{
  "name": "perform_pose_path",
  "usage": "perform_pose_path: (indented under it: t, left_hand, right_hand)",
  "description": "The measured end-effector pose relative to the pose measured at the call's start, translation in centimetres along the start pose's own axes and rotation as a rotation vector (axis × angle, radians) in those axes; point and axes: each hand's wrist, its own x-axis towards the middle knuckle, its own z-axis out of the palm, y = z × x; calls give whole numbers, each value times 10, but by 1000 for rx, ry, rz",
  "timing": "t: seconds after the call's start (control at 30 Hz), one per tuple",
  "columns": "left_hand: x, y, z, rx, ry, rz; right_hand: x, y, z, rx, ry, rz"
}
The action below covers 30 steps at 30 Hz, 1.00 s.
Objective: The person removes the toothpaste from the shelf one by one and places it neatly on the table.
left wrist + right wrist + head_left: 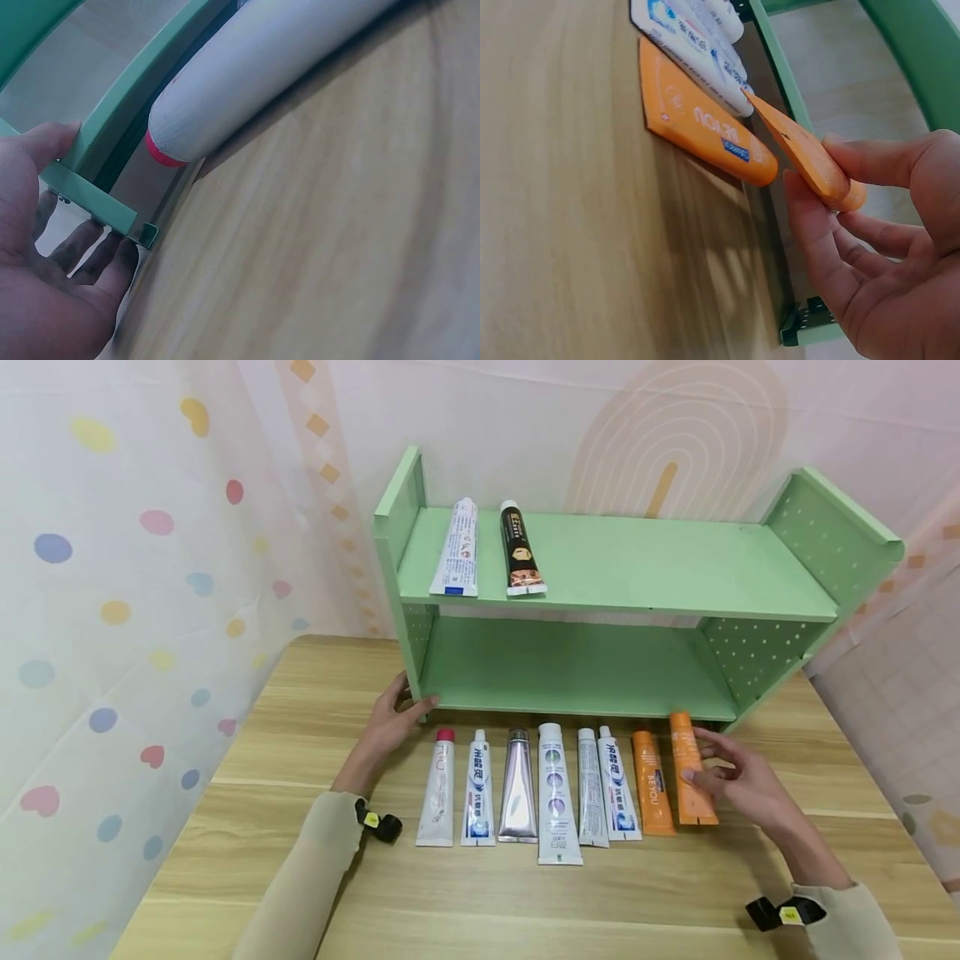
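Pale printed cloth (150, 568) is hung behind the wood-grain worktop (525, 910), whose left and right edges are seen slanting. Toward its far edge a two-tier green shelf (600, 604) is set. Its lower front left corner is gripped by the left hand (393, 718), with thumb and fingers on opposite sides of the side panel; how firmly it is pressed cannot be judged from the dim left wrist view. Near the lower front right corner, an orange tube (684, 756) is pinched between thumb and fingers of the right hand (738, 781), which is closed to the tube's thickness; it is held raised and tilted. Just left of it a second orange tube (654, 789) is laid flat, ending a row in which a red-capped tube (437, 793) is placed leftmost. Thin strips of wood are seen between most tubes, and a broad stretch in front of the row. On the upper board (675, 560), a white tube (457, 547) and a black tube (520, 552) are laid near the left end, crimped ends at the front edge; from there green surface is extended to the right panel.
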Motion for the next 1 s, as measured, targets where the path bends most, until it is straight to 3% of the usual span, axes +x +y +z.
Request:
perform_pose_path:
  t: [0.37, 0.53, 1.0]
  left_hand:
    - [-2, 1, 2, 4, -7, 0]
    - [-1, 1, 2, 8, -7, 6]
    - [0, -1, -1, 17, 3, 13]
  right_hand:
    - [6, 12, 7, -74, -54, 99]
    - [5, 14, 10, -159, -44, 101]
    - [6, 12, 13, -216, -69, 156]
